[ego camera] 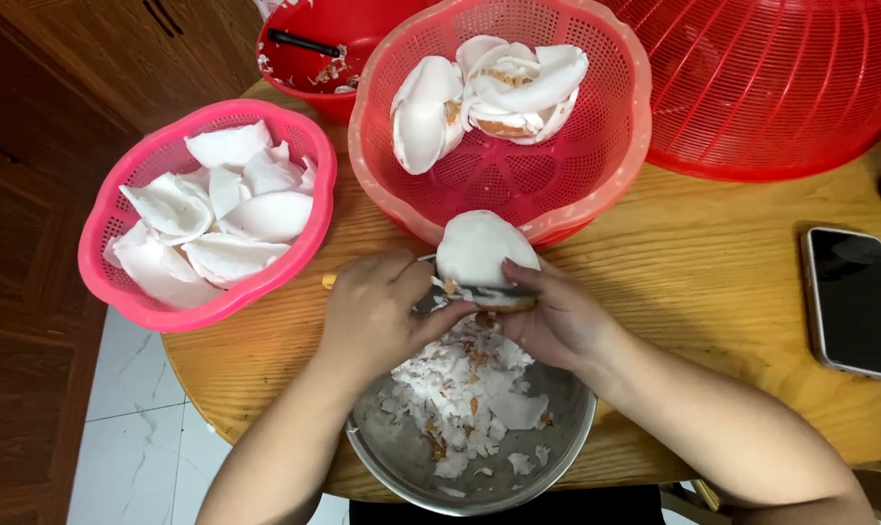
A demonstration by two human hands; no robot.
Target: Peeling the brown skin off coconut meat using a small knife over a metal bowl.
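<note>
Peeling brown skin off a coconut piece over the steel bowl

The right hand (557,316) is closed on a white coconut piece (481,251), thumb on top, holding it just above the steel bowl (401,457) of shavings. The left hand (372,311) is wrapped tight round a peeler (only its yellowish handle end (329,281) shows left of the bowl). Judgement: short shallow strokes away from the holding thumb, turning the piece, would keep scraps dropping into the bowl. The pink basket (120,282) left of the bowl holds white pieces; the red basket (596,185) behind it holds pieces with brown skin.
</note>
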